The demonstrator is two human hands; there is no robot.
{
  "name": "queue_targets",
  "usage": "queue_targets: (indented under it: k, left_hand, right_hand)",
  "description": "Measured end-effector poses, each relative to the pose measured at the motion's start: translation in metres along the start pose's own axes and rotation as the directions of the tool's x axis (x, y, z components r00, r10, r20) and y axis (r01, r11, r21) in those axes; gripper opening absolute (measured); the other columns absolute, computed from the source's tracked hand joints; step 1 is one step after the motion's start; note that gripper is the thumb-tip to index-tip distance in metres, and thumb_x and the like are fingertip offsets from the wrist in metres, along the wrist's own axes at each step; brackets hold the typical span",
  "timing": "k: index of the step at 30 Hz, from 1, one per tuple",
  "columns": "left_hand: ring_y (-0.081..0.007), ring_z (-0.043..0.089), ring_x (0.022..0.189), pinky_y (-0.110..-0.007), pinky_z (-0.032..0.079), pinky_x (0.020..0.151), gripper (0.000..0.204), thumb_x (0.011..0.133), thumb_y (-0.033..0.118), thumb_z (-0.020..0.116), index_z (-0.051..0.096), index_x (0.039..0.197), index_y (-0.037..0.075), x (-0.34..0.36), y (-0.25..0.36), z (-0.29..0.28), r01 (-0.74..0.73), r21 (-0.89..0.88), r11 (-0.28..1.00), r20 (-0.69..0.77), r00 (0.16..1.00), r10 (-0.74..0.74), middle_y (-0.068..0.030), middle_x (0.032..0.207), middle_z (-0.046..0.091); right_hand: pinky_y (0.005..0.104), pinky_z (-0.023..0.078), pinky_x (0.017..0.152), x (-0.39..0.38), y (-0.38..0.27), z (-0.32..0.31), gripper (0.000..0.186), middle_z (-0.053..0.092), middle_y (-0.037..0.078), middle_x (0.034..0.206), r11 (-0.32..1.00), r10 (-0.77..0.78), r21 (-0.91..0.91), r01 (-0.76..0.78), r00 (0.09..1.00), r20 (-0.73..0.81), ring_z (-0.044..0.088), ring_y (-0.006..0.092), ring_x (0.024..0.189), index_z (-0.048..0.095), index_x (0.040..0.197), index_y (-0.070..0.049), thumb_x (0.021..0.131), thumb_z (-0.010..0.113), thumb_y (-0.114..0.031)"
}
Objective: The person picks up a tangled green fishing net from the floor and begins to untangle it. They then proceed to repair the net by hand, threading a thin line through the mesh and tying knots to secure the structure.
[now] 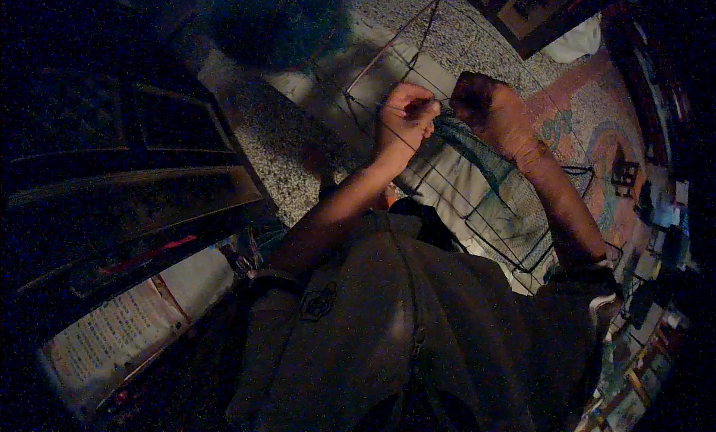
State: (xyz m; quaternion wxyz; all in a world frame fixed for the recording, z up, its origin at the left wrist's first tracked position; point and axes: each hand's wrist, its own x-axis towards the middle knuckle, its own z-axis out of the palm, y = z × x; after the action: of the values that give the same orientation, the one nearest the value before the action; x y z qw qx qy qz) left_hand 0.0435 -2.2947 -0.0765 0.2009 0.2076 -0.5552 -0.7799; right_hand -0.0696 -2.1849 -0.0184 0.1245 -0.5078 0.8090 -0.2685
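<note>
A net [514,201] of fine greenish mesh, crossed by wide squares of dark cord, hangs over my lap and spreads toward the floor. My left hand [406,122] is closed in a pinch, and dark cords run across its fingers and wrist. Close beside it on the right, my right hand [500,115] is curled, its fingers deep in shadow. Bunched mesh comes to a narrow end between the two hands. What the right fingers hold is too dark to make out. Beyond the hands, more dark cord stretches up in a pointed loop.
A dark blue-green heap or container [276,22] is at the far left on the speckled floor [477,25]. Dark wooden furniture [134,186] stands on the left, with a printed sheet [142,298] below it. A white bag [578,40] lies far right; clutter lines the right edge.
</note>
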Motion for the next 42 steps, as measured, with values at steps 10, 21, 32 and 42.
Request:
queue_targets:
  k: [10,21,32,42]
  left_hand:
    - [-0.0082,0.048,0.054,-0.021,0.041,0.048,0.014,0.078,0.013,0.058,0.053,0.087,0.003,0.004,-0.004,-0.007,0.082,0.023,0.996,0.062,0.995,-0.083,-0.0007,0.066,0.052]
    - [-0.0069,0.049,0.058,-0.021,0.041,0.052,0.013,0.077,0.010,0.059,0.051,0.086,0.005,0.001,-0.006,-0.007,0.017,0.125,0.992,0.152,0.988,-0.036,-0.0012,0.072,0.053]
    - [-0.0080,0.052,0.069,-0.020,0.041,0.063,0.012,0.074,0.003,0.057,0.057,0.086,0.004,0.004,-0.003,-0.005,-0.159,0.282,0.946,0.204,0.974,0.103,-0.0012,0.079,0.058]
    - [-0.0111,0.055,0.079,-0.024,0.043,0.072,0.020,0.072,0.005,0.060,0.057,0.091,0.005,0.012,-0.015,-0.009,-0.210,0.312,0.927,0.188,0.970,0.156,-0.0027,0.085,0.059]
  right_hand:
    - [0.0362,0.045,0.057,0.017,-0.013,0.010,0.021,0.058,0.015,0.070,0.924,0.283,-0.270,-0.270,0.959,0.010,0.057,0.0319,0.066,0.058,0.081,-0.006,0.075,0.057,-0.027]
    - [0.0298,0.044,0.060,0.024,-0.002,0.003,0.023,0.058,0.008,0.079,0.996,0.005,0.089,-0.014,0.995,0.101,0.055,0.0178,0.066,0.055,0.086,0.000,0.081,0.052,-0.022]
    - [0.0240,0.039,0.048,0.078,-0.082,-0.040,0.019,0.055,0.007,0.074,0.555,0.036,0.829,-0.059,0.998,0.046,0.051,0.0138,0.058,0.049,0.087,-0.005,0.085,0.050,-0.024]
    - [0.0280,0.037,0.048,0.102,-0.029,-0.058,0.015,0.048,0.003,0.063,0.603,0.251,0.779,0.173,0.885,-0.392,0.043,0.0133,0.051,0.048,0.079,-0.009,0.081,0.057,-0.021]
